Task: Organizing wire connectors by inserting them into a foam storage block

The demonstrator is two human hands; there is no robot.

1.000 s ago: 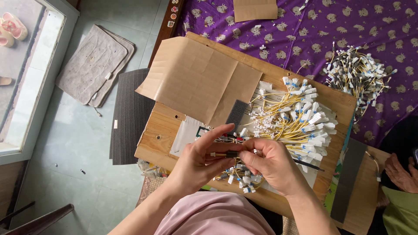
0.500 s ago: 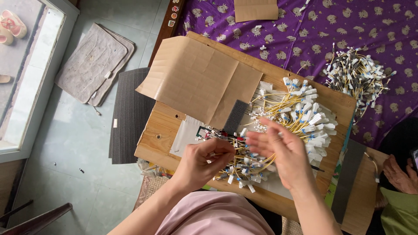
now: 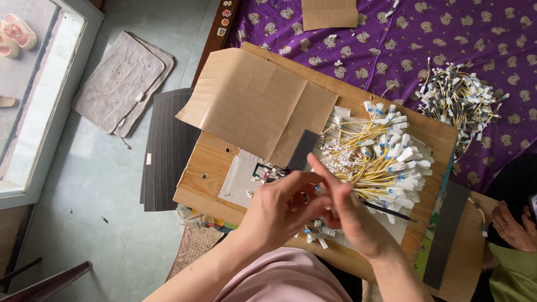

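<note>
While both hands meet over the middle of the wooden board (image 3: 215, 168), the left hand (image 3: 277, 210) curls its fingers inward in a narrow grip around small white-tipped wire pieces, though what exactly it pinches is hidden behind the fingers. The right hand (image 3: 349, 215) lies across it, touching it, with fingers stretched up and left toward a dark grey foam strip (image 3: 302, 150); whether its grip holds anything cannot be told. Just below the hands, a few loose white connectors (image 3: 319, 237) lie on the board.

Right of the hands, in the centre right of the frame, sits a large bundle of yellow wires with white plugs (image 3: 386, 159), resting on the board. A folded sheet of brown cardboard (image 3: 251, 103) covers the board's upper left part. A second heap of wires (image 3: 458, 100) lies on the purple patterned bedspread (image 3: 391, 45) in the upper right. A long dark strip (image 3: 444, 235) lies at the lower right, near another person's hand (image 3: 512, 226) at the right edge. On the floor at the left lie a grey mat (image 3: 120, 81) and a black ribbed mat (image 3: 168, 148).
</note>
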